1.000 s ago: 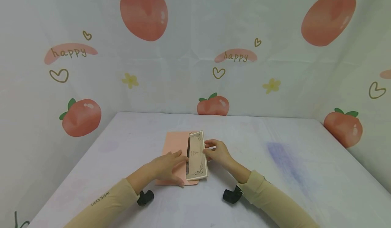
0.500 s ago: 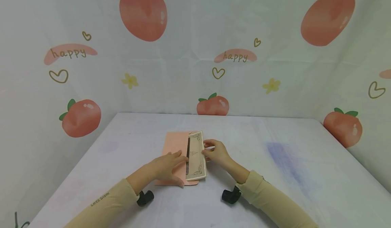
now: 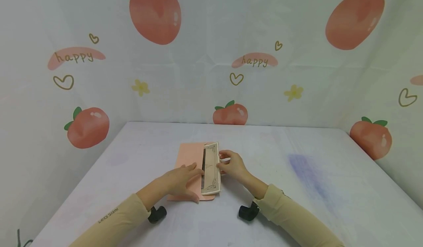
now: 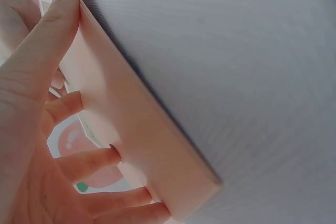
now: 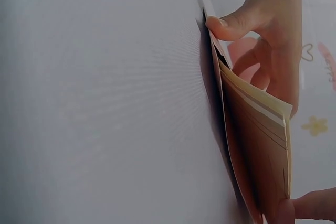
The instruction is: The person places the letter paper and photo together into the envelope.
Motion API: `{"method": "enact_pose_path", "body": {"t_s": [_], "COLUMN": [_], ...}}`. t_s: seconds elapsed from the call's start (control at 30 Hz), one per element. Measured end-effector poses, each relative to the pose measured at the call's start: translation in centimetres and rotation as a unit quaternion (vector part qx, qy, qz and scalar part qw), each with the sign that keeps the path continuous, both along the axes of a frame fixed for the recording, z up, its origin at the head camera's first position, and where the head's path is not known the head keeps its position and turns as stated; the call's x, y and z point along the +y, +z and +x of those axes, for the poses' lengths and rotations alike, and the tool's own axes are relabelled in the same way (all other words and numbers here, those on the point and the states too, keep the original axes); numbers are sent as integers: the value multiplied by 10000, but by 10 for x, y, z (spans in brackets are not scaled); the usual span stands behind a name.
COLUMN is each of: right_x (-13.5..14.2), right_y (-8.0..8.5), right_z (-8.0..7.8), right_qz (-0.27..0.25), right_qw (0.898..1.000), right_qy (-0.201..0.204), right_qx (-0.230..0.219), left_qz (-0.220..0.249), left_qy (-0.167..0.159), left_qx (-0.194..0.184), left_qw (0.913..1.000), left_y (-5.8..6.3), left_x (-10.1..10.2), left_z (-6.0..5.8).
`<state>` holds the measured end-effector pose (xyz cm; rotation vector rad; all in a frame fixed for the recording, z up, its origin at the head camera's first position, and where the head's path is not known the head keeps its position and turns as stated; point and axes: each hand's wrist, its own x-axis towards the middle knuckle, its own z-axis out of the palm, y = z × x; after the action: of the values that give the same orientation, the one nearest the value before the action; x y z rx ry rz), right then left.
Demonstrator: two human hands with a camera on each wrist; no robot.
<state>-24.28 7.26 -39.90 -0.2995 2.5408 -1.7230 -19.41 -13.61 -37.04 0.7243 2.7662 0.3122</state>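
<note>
A pink paper envelope lies flat near the middle of the table. Over its right part is a cream card with ornate corners and a dark strip along its left edge. My left hand rests spread on the pink paper; in the left wrist view the thumb lies along one side and the fingertips touch the pink surface. The right hand pinches the card's right edge between thumb and fingers. From the right wrist, the layered cream card tilts up from the pink paper, a dark gap between them.
The white table has a purple smudge on the right. Black wrist cameras hang under the left sleeve and the right sleeve. Behind stands a white curtain printed with peaches, hearts and flowers.
My right hand has moved slightly left, bringing the card's right edge closer to the pink envelope. The left hand and envelope have stayed in place.
</note>
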Motion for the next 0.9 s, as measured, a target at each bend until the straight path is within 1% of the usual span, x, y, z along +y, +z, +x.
{"method": "enact_pose_path", "body": {"t_s": [0.47, 0.7, 0.9], "right_x": [-4, -7, -8], "right_y": [2, 4, 3], "right_z": [2, 3, 3], "right_qz": [-12, -78, 4], "right_qw": [10000, 9999, 9999], "right_qy": [16, -25, -12], "right_qx": [-68, -138, -105], "left_qz": [28, 21, 20], "left_qy": [69, 57, 46], "left_qx": [-43, -25, -20], "left_qw": [10000, 10000, 10000], "left_y": [3, 2, 2], "left_x": [1, 0, 1], "left_z": [1, 0, 1]}}
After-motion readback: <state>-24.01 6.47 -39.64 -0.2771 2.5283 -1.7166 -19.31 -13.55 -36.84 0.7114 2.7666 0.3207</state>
